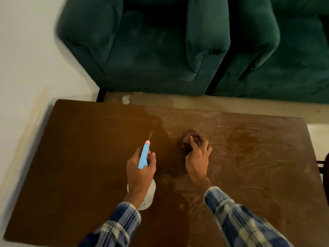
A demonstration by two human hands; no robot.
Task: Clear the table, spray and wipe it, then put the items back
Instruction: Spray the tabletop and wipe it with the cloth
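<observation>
Tabletop sprayed and wiped

A spray bottle is gripped in the left hand above the tabletop; a checked cloth is pressed onto its streaked right half under the right hand.

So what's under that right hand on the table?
A bunched checked cloth lies under the right hand, its fingers pressing it onto the brown table. Part of the cloth shows past the fingertips; the rest, and the table beneath, is covered.
</observation>
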